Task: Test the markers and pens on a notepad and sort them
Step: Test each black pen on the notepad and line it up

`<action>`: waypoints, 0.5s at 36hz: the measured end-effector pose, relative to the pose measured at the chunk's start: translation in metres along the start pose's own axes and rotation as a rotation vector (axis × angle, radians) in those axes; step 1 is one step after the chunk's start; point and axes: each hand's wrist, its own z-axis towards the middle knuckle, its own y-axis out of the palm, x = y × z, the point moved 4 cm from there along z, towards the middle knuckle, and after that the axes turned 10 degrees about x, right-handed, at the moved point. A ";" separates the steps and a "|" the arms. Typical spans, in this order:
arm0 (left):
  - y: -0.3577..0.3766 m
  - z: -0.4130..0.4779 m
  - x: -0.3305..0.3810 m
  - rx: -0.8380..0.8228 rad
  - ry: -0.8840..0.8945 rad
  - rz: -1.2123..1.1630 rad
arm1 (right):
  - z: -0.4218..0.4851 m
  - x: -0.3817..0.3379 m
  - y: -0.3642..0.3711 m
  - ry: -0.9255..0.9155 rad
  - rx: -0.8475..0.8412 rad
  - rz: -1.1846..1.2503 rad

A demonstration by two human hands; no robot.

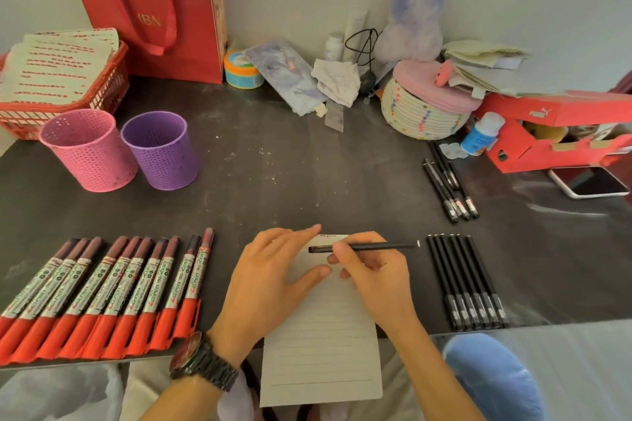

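Sideways, black pen (376, 246) in pinch of right hand (372, 278)

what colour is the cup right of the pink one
The cup is purple, dotted with holes; head view.

The notepad (321, 345) lies at the table's (273, 164) near edge, its lower part overhanging. The left hand (270, 280) rests on its upper left; the right hand (372, 277), beside it, holds a pen (376, 246) crosswise over the top of the page. A row of markers (102, 290) lies left of the notepad, a row of pens (468, 284) right of it, and loose pens (448, 188) farther back. Two cups (89, 150) stand side by side at the back left, before a crate (102, 92) holding papers (58, 65). A bag (154, 10) stands against the wall. At the back right, a bottle (480, 133) sits between a basket (420, 113) and a box (554, 133), with a phone (590, 181) before the box.
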 end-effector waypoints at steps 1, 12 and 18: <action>0.001 0.000 -0.002 -0.022 -0.024 0.038 | 0.001 0.000 -0.007 0.025 0.040 0.018; 0.008 0.000 -0.012 -0.142 -0.114 0.198 | 0.030 -0.011 -0.171 0.260 0.193 -0.181; 0.009 0.001 -0.012 -0.174 -0.119 0.228 | 0.041 0.005 -0.244 0.331 0.017 -0.820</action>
